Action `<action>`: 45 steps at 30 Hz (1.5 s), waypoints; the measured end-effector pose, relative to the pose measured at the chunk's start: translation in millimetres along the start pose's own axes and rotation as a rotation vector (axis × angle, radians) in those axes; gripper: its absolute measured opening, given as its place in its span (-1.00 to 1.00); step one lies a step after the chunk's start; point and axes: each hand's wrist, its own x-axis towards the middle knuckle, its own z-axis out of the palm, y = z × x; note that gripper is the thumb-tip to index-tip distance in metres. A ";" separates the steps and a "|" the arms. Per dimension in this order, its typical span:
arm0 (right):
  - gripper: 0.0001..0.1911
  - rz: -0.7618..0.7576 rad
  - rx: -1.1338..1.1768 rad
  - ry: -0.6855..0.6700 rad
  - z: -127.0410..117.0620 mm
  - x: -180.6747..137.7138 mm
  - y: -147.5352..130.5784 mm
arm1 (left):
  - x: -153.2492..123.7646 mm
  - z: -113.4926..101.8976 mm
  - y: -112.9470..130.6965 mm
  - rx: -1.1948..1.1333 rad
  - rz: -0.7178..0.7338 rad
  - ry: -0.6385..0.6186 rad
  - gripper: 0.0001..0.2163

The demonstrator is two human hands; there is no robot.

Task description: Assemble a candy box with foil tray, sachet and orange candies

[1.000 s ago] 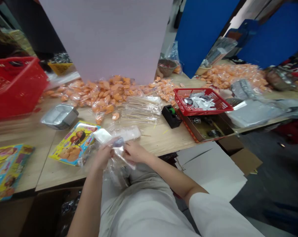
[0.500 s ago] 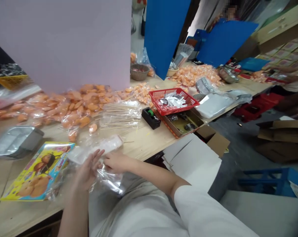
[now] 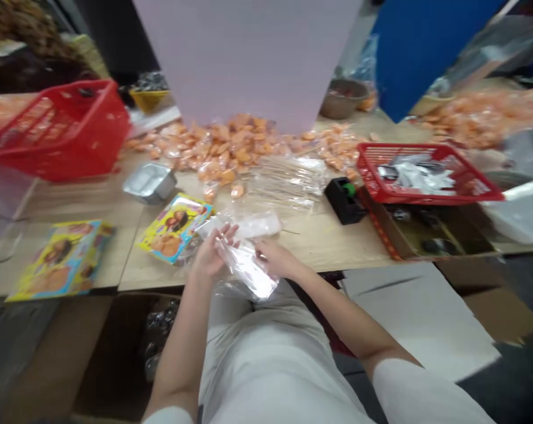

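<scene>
Since the frame of half a second ago, the clear plastic bag (image 3: 251, 271) has come up from below the fingers to a position between the two hands, and the camera view has swung left, bringing a second printed box (image 3: 60, 259) and a large red basket (image 3: 58, 165) back into sight. At present, the bag is held in front of the person's lap, at the near edge of the wooden table (image 3: 328, 250); its surface is creased and reflects light strongly. Right hand (image 3: 277, 259): fingers curled, grasping the bag's right side. Left hand (image 3: 214, 254): palm turned partly upward, fingers half bent at the bag's upper left edge; whether they grip the film cannot be told. Directly beyond the hands, a whitish plastic packet (image 3: 261, 225) lies flat, with one thin stick (image 3: 290, 231) just beside its right end. Left of the left hand, a yellow and blue printed box (image 3: 173, 229) lies on the table, and a silver foil tray (image 3: 149, 182) stands just beyond it. Past the packet, bundled thin wooden sticks (image 3: 288, 179) lie in clear film, bordered by a heap of wrapped orange pieces (image 3: 231, 144). Right of the sticks stands a black tape dispenser (image 3: 346, 203) with a green roll. Farther right, a red plastic basket (image 3: 443, 199) containing small silver and white packets rests over a shallow open box (image 3: 464, 235).
</scene>
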 end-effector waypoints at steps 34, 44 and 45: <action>-0.71 -0.046 -0.046 0.066 13.6 -15.3 17.8 | 11.4 -5.2 -37.0 1.613 0.878 -0.353 -0.72; -0.72 -0.061 -0.073 0.054 10.2 -13.3 15.1 | 13.2 -17.2 -39.5 2.004 1.149 -0.323 -0.72; -0.69 -0.034 -0.051 0.085 8.5 -13.7 13.6 | 12.7 -17.6 -39.4 2.029 1.171 -0.305 -0.72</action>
